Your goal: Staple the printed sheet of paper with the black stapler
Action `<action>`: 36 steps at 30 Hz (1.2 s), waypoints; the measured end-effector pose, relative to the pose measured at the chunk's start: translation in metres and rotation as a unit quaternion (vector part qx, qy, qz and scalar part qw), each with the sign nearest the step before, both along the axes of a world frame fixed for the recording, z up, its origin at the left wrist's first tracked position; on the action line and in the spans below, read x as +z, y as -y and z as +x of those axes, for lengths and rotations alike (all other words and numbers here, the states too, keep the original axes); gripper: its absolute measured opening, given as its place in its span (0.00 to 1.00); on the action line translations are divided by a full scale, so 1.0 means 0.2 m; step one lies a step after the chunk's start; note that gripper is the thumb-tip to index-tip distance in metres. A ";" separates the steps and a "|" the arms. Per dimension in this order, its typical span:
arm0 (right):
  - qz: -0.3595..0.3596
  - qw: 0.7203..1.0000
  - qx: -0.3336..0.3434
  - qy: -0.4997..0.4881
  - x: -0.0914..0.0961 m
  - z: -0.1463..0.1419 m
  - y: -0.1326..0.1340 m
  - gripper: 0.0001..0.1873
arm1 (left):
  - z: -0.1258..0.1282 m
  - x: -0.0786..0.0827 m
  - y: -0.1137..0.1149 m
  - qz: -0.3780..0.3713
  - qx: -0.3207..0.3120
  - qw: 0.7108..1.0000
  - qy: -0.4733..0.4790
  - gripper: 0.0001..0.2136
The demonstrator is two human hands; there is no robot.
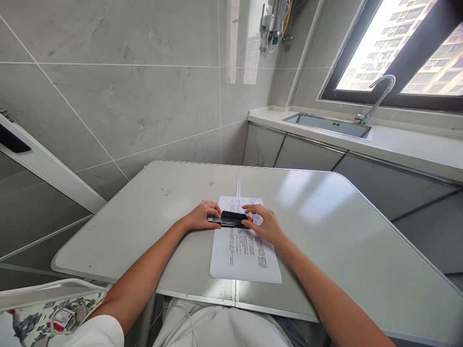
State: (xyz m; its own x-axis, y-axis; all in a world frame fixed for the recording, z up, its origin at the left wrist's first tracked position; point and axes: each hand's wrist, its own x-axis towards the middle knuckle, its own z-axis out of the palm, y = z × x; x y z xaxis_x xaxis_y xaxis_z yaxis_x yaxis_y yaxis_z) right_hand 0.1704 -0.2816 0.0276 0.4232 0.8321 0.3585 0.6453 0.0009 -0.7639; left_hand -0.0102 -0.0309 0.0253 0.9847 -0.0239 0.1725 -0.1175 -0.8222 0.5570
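A black stapler (234, 218) with silver metal parts and an orange piece at its right end lies crosswise over the printed paper (246, 260). My left hand (203, 215) is closed around the stapler's left, metal end. At the right end, my right hand (266, 223) has its thumb against the stapler beside the orange piece, with its fingers curved over the paper. The paper lies on the table, its lines of text running lengthwise up the sheet. The fingers and the stapler hide part of its upper half.
The pale folding table (191, 270) has a seam down its middle. Beyond it on the right, a counter (408, 144) holds a sink (325, 124) with a faucet (383, 91) under a window. At the lower left is a white-framed bin or basket (50, 289) with a patterned liner.
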 end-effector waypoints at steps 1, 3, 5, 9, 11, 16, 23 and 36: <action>-0.006 1.000 0.002 -0.012 -0.01 -0.03 -0.02 0.21 | 0.00 0.00 0.00 -0.002 -0.001 1.000 -0.001 0.14; -0.039 0.999 0.019 -0.023 -0.03 -0.07 -0.06 0.25 | 0.00 0.00 -0.01 -0.006 -0.004 1.000 -0.006 0.14; -0.062 0.997 0.037 -0.018 -0.05 -0.09 -0.08 0.19 | 0.00 0.00 -0.01 -0.014 -0.005 1.000 -0.012 0.14; -0.021 0.999 0.016 0.022 -0.06 -0.10 -0.05 0.14 | 0.00 0.02 -0.02 -0.055 -0.010 0.998 -0.029 0.19; 0.028 0.997 -0.006 0.065 -0.05 -0.09 -0.02 0.14 | -0.01 0.03 -0.02 -0.110 0.002 0.993 -0.032 0.26; 0.182 0.950 0.002 0.252 -0.03 -0.07 0.00 0.23 | 0.00 0.07 0.02 -0.436 0.121 0.892 0.002 0.28; 0.192 0.870 0.035 0.453 0.00 -0.11 0.00 0.23 | 0.02 -0.01 0.00 -0.711 0.074 0.676 -0.180 0.23; 0.174 0.954 -0.057 0.239 -0.02 -0.07 -0.01 0.21 | 0.03 -0.04 -0.04 -0.748 0.155 0.642 -0.066 0.12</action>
State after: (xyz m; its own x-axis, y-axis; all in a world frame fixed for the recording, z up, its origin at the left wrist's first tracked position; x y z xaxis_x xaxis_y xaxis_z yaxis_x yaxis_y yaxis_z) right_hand 0.1556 -0.2805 0.0228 0.2230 0.5858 0.7791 0.9311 0.1086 -0.3482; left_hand -0.0044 -0.0236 0.0181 0.9105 0.2718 -0.3116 0.0527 0.6711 0.7395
